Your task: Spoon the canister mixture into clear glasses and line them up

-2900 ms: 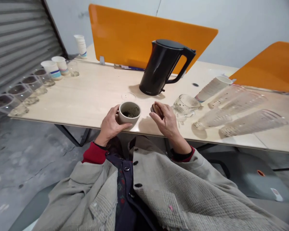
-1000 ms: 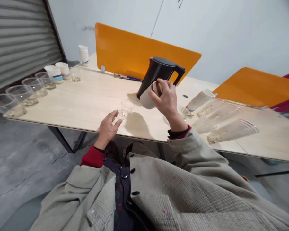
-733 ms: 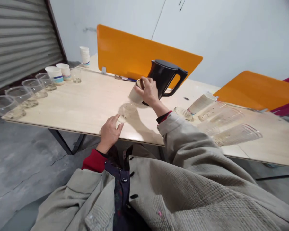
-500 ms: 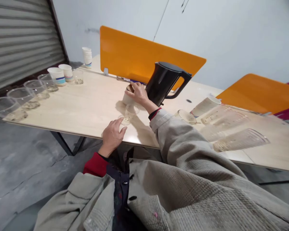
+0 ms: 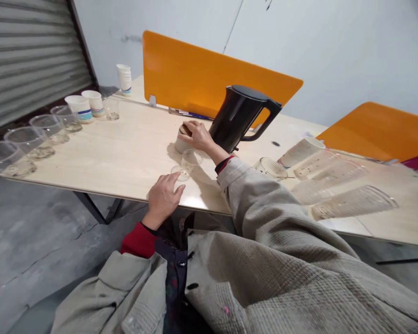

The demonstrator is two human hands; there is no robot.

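Observation:
My right hand [image 5: 199, 137] lies over a white ceramic cup [image 5: 180, 146], gripping it from above. A round brown lid [image 5: 185, 130] covers the cup's top, partly hidden by my fingers. The cup stands on the pale wooden tabletop [image 5: 132, 157], just left of a black electric kettle [image 5: 238, 113]. My left hand [image 5: 163, 197] is open at the table's front edge, holding nothing. Its fingertips are close to a small clear glass [image 5: 191, 160], and I cannot tell whether they touch it.
Clear plastic cups [image 5: 29, 141] and paper cups [image 5: 78, 107] line the left table edge. A glass jug [image 5: 271, 168], a paper cup stack [image 5: 301, 152] and clear cups [image 5: 353, 203] lie on their sides at right. Orange divider panels [image 5: 216, 69] stand behind.
My right hand has brought the lidded cup down and leftward from a tilted, raised position, and it now stands upright on the table. My left hand has barely moved.

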